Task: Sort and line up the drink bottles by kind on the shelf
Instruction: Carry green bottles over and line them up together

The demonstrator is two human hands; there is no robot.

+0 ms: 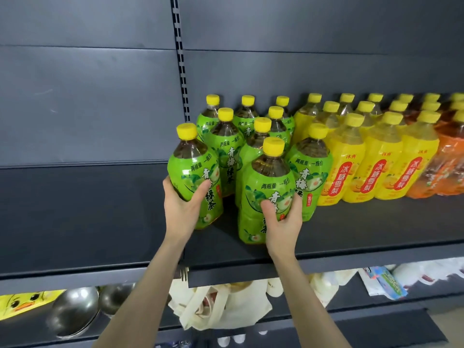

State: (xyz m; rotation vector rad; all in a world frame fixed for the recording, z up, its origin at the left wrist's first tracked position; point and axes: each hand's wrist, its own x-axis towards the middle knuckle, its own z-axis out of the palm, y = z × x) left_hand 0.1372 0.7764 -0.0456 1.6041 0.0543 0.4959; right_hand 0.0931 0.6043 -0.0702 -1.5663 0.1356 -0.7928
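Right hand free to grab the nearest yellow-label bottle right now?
Probably not: the right hand grips a green-label bottle. The yellow-label bottle stands at the front with bare shelf before it, so the path looks open once that hand lets go.

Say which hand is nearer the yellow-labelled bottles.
Right. The right hand holds the front green bottle, left of the yellow-labelled bottles; the left hand holds the leftmost green bottle, farther away.

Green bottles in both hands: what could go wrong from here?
1. The left green bottle leans left, gripped low by the left hand; it could tip or slip.
2. The right hand holds the front green bottle close to the shelf's front edge; a slip might drop it off.
3. The green cluster behind stands crowded and uneven; pushing a bottle in could topple some.
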